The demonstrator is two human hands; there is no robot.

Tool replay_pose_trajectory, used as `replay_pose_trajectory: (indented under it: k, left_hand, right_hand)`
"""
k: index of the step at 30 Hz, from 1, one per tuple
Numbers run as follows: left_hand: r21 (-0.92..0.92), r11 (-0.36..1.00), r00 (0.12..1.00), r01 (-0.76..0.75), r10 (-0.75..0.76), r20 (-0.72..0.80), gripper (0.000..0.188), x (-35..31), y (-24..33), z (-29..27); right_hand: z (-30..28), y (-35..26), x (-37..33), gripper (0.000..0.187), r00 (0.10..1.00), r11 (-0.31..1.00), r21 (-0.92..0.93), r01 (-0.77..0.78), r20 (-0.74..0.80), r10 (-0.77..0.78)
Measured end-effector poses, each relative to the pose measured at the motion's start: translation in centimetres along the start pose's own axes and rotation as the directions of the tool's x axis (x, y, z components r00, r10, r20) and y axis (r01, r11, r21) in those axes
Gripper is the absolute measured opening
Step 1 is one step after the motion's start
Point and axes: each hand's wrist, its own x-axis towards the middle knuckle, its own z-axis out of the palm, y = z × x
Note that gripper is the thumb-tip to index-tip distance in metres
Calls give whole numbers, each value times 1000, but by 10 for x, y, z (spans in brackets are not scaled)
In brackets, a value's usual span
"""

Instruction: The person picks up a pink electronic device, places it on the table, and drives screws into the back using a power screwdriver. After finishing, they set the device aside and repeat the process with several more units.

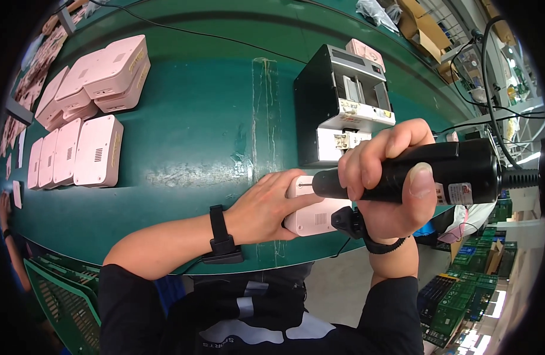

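Observation:
My right hand (396, 171) is wrapped round a black electric screwdriver (438, 168), a cable running from its rear end. Its thin bit points left, with the tip at a corner of a pale pink plastic housing (317, 218). That housing lies on the green table (195, 130) near its front edge, with a slotted vent on its face. My left hand (269, 204) grips the housing from the left side, fingers over the top edge and thumb across it. The right hand and screwdriver hide part of its right side. Any screw under the bit is too small to make out.
A black and silver screw feeder machine (328, 112) stands just beyond the housing. Several matching pink housings (97, 151) stand and lie stacked at the left. Another pink housing (367, 52) is behind the machine. Green crates (59, 296) are at lower left. A co-worker's arm (12, 236) shows at far left.

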Motion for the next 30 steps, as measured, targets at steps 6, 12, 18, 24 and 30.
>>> replay_pose_trajectory:
  k: [6,12,18,24,30]
  left_hand:
    - [-8,1000,1000,7,-7,13,83,-2,0,1]
    - [-4,1000,1000,-14,14,-13,81,3,3,2]
    - [2,999,999,40,-40,-30,81,2,0,-10]
    - [27,998,997,61,-60,-39,81,2,1,-9]
    - [15,997,997,70,-70,-35,81,5,0,-9]
  right_hand:
    - [1,4,-7,38,1000,999,49,14,1,-14]
    - [-3,3,-5,32,999,999,1,41,5,-41]
    - [-32,-30,10,22,945,979,-48,197,-258,-202]
    - [-55,-17,24,20,924,954,-229,191,-286,-254]
    - [-62,-17,13,22,947,969,-241,45,-298,-119]
